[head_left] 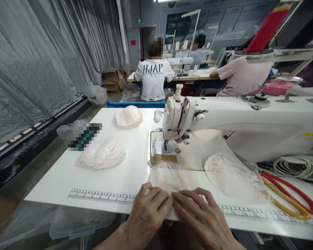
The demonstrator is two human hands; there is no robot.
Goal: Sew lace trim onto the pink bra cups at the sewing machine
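Observation:
A sheer cream fabric piece with a fringed edge [172, 176] lies in front of the sewing machine's needle area, its near edge under both hands. My left hand [151, 207] has its fingers curled and pressed together on that edge. Beside it, my right hand [199, 214] grips the same edge with bent fingers, the fingertips of both hands nearly touching. The thumbs are mostly hidden. Just beyond the fabric stands the white sewing machine [198, 113], its presser foot [166, 146] above the metal plate and apart from my hands.
A similar sheer piece [234, 177] and red-and-yellow-handled scissors [292, 198] lie right. White lace pieces [103, 154] and a pale pink cup-shaped piece [129, 117] rest left. A ruler scale [101, 197] runs along the table's front edge. Other people sit at machines beyond.

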